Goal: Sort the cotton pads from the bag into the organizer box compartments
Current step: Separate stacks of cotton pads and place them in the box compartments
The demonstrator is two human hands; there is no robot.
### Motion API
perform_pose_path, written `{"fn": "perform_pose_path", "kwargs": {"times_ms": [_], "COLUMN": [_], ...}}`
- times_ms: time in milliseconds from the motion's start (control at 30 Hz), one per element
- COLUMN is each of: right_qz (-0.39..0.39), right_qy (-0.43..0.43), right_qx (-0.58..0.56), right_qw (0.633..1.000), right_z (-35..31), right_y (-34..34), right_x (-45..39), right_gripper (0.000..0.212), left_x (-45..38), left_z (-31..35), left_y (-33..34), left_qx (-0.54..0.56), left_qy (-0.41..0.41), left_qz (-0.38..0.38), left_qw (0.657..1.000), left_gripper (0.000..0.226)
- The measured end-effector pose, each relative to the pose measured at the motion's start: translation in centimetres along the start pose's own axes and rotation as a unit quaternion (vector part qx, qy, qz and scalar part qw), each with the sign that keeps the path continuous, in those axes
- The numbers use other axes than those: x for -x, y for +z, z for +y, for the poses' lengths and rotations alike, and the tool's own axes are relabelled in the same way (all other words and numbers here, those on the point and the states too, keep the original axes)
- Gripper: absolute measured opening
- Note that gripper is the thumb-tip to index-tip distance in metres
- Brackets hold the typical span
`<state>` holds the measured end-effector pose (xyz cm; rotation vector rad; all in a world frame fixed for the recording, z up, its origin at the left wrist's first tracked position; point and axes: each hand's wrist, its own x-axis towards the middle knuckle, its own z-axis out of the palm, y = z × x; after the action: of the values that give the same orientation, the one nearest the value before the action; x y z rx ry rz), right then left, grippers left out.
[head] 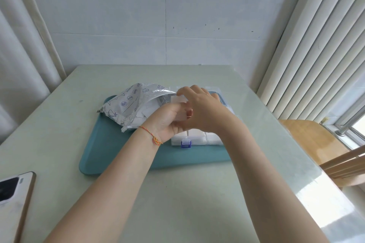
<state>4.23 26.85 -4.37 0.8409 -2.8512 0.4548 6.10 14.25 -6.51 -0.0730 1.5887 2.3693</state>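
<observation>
White cotton pads point(178, 102) between both hands point(183, 116) above organizer box point(197, 140)

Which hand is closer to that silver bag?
Left. The left hand sits right at the bag's open mouth; the right hand is farther right, above the organizer box.

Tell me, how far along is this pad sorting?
Partly done. The front compartments of the organizer box already look filled with white pads. In hand: the left hand and right hand hold a small stack of cotton pads between them above the box. Left: white pads still show inside the open bag on the teal tray. The rear compartments are hidden behind the hands.
</observation>
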Motion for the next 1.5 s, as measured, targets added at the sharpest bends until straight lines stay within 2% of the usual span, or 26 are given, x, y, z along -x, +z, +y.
{"fn": "perform_pose_path", "kwargs": {"times_ms": [67,167,233,300,367,467,567,667,733,800,900,967,1033,1067,1233,1367,1500], "right_qz": [0.003,0.016,0.005,-0.044,-0.089,-0.039,-0.008,-0.041,-0.037,0.007,0.099,0.076,0.011,-0.009,-0.073,-0.117,-0.096], "right_qy": [-0.005,-0.012,-0.014,-0.003,0.019,0.058,0.113,0.143,0.158,0.170,0.213,0.254,0.285,0.296,0.319,0.309,0.300], "right_qx": [-0.004,0.013,0.011,-0.034,-0.141,-0.299,-0.288,-0.342,-0.370,-0.389,-0.447,-0.405,-0.327,-0.300,-0.200,-0.129,-0.079], "right_qw": [1.000,1.000,1.000,0.998,0.986,0.952,0.951,0.928,0.915,0.905,0.863,0.875,0.901,0.907,0.923,0.935,0.946], "right_z": [0.0,0.0,-0.1,0.1,0.7,1.7,2.0,2.8,3.6,4.3,5.7,6.6,7.2,7.4,7.3,6.8,7.0], "right_y": [-0.1,0.2,0.3,-0.1,-1.1,-2.3,-2.1,-1.3,-1.3,-1.7,-2.3,-2.3,-1.8,-1.4,-0.7,-0.6,0.5], "right_x": [0.2,0.0,0.0,0.2,0.5,0.5,0.2,0.3,0.4,0.7,1.6,2.4,3.0,3.2,2.9,2.5,2.0], "right_gripper": [0.077,0.073,0.077,0.083,0.082,0.045,0.016,0.005,0.006,0.005,0.006,0.006,0.010,0.012,0.017,0.027,0.012], "left_x": [-0.1,-0.2,-0.2,-0.2,-0.4,-0.7,-0.7,-1.0,-1.3,-1.5,-1.8,-2.0,-2.3,-2.5,-2.4,-2.1,-2.1], "left_z": [0.0,0.0,0.0,0.0,-0.1,-0.3,-0.4,-0.5,-0.5,-0.5,-0.6,-0.9,-1.3,-1.6,-2.3,-2.2,-2.2], "left_y": [-0.1,-0.2,-0.2,-0.2,-0.5,-1.1,-0.7,0.1,0.4,0.8,1.5,1.7,1.7,1.8,3.0,3.4,3.6], "left_qx": [0.004,0.026,0.000,-0.031,-0.032,-0.068,-0.143,-0.209,-0.232,-0.251,-0.314,-0.365,-0.446,-0.482,-0.592,-0.631,-0.678], "left_qy": [-0.005,-0.006,-0.001,0.014,0.009,0.029,0.066,0.091,0.081,0.070,0.064,0.079,0.105,0.112,0.117,0.114,0.094], "left_qz": [0.002,0.003,0.006,0.010,0.018,0.011,-0.030,-0.050,-0.039,-0.027,0.014,0.067,0.101,0.103,0.100,0.066,0.022], "left_qw": [1.000,1.000,1.000,0.999,0.999,0.997,0.987,0.972,0.969,0.965,0.947,0.925,0.883,0.863,0.791,0.765,0.729], "left_gripper": [0.010,0.008,0.010,0.016,0.011,0.018,0.034,0.048,0.061,0.065,0.066,0.044,0.018,0.016,0.021,0.030,0.036]}}
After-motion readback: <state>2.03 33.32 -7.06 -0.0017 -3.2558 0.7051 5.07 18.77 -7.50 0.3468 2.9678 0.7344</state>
